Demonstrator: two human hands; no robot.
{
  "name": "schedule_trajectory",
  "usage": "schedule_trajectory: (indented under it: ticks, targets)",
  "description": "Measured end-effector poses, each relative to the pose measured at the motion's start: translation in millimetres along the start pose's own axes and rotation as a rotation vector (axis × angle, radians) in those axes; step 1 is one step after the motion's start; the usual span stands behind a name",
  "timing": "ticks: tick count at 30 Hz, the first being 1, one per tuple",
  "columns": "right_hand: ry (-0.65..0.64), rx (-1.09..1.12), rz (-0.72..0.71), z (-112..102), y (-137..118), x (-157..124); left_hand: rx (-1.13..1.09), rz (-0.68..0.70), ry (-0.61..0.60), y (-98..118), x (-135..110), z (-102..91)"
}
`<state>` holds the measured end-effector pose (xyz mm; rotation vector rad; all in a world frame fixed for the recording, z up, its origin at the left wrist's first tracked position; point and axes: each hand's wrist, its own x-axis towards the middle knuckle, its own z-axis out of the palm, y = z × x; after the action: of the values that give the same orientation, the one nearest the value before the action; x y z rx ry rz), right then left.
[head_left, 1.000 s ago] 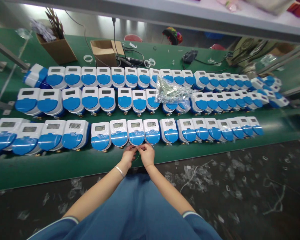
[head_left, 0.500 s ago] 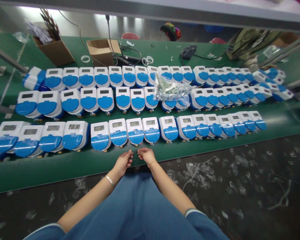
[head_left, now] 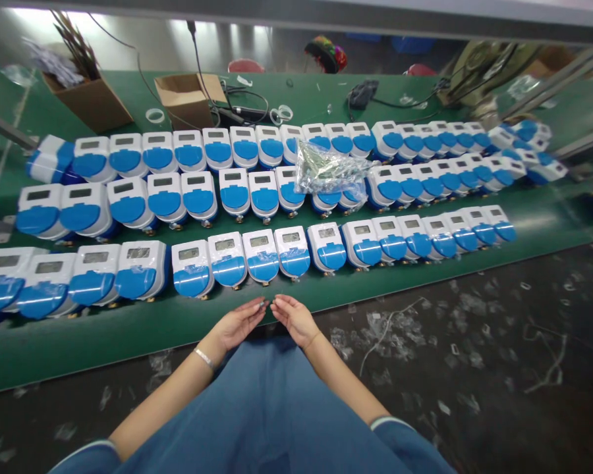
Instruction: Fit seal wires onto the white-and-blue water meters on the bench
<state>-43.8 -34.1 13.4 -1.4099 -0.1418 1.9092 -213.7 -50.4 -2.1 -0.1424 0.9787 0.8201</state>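
Squinting from over here, tbh I can't read a single word, brand or number for sure. Closest you get is the meters (head_left: pixel 260 263): on their little grey screens (head_left: pixel 259 241), four side by side around the middle of the front row have dark, digit-like marks bunched toward the right end. They look like numerals, but way too small and fuzzy for me to swear to any of them. The next one along to the right has faint marks too, same deal. Back-row screens are just dark blurs from where I'm standing.
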Motion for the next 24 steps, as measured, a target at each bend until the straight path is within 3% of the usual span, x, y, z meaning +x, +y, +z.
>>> schedule_trajectory:
  ticks: [9, 15, 24]
  targets:
    - [0.139, -0.213, -0.297, 16.1, 1.0, 0.2, 0.255, 0.225, 0.194, -7.7, 4.0, 2.0]
    - [0.172, -0.301, -0.414, 16.7, 11.7, 14.2, 0.312, 0.312, 0.171, -12.0, 7.2, -0.1]
    - [0.164, -0.422, -0.507, 14.6, 21.2, 25.9, 0.258, 0.296, 0.152, -13.0, 9.4, -2.9]
